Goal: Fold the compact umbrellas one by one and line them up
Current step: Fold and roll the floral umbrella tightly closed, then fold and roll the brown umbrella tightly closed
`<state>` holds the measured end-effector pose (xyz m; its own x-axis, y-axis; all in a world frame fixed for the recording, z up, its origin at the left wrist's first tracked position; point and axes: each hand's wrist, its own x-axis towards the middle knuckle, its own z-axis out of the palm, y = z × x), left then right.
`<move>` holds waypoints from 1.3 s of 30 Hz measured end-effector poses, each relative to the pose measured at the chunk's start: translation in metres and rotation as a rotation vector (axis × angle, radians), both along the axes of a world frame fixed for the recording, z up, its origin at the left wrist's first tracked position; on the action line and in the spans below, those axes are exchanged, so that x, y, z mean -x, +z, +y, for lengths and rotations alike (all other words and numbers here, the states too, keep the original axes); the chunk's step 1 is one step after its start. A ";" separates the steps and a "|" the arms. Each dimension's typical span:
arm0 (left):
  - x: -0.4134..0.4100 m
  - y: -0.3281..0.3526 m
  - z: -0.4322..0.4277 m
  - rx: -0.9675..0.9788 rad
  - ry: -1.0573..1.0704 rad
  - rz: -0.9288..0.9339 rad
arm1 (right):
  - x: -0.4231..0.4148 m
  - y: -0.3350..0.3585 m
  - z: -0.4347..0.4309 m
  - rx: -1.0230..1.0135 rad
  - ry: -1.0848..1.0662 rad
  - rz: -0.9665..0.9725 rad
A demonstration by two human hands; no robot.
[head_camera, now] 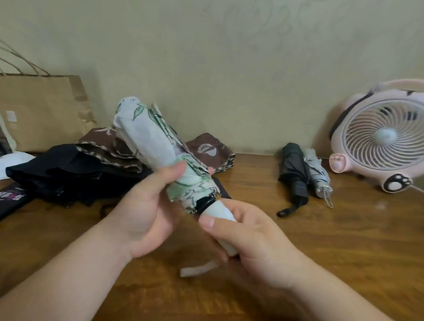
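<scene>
A white umbrella with green leaf print [144, 136] is held tilted above the wooden table, its tip up and to the left. My left hand [147, 206] grips its bunched canopy near the lower end. My right hand [249, 243] grips its white handle [220, 210], and a white strap [197, 270] hangs below. Two folded umbrellas lie side by side at the right: a black one [293, 170] and a grey one [317, 171]. A brown patterned umbrella [110, 147] and a black one [61, 172] lie loose behind my left hand.
A pink desk fan [385, 135] stands at the back right against the wall. A brown paper bag [39, 111] leans at the back left. A black sleeve with pink print [7, 199] lies at the left edge. The wooden table [347, 249] spreads below.
</scene>
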<state>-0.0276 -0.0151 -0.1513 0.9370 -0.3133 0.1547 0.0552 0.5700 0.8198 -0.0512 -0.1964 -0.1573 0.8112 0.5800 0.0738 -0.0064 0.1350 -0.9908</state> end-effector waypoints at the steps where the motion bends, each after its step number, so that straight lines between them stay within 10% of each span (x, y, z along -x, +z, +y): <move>1: 0.001 -0.005 -0.008 -0.118 -0.013 0.002 | 0.000 -0.001 0.002 -0.035 -0.078 -0.038; 11: 0.014 -0.022 -0.032 -1.080 0.179 -0.233 | -0.041 0.000 -0.031 -0.074 -0.694 0.291; 17: 0.023 -0.022 -0.038 -1.090 0.120 -0.277 | -0.091 -0.013 -0.042 -0.031 -0.807 0.322; 23: 0.019 -0.025 -0.033 -1.115 0.218 -0.289 | -0.084 -0.021 -0.046 0.927 -0.536 -0.477; 34: -0.021 -0.026 0.012 -1.356 0.785 -0.290 | -0.055 -0.025 -0.019 1.059 -0.492 -0.997; 39: -0.031 -0.030 0.015 -1.629 0.662 -0.175 | -0.079 -0.002 0.015 1.202 -0.183 -1.327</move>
<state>0.0038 0.0002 -0.1816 0.9669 0.1529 0.2042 0.0324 -0.8677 0.4960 0.0278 -0.1817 -0.1590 0.6208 0.7199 0.3105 0.7218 -0.6794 0.1318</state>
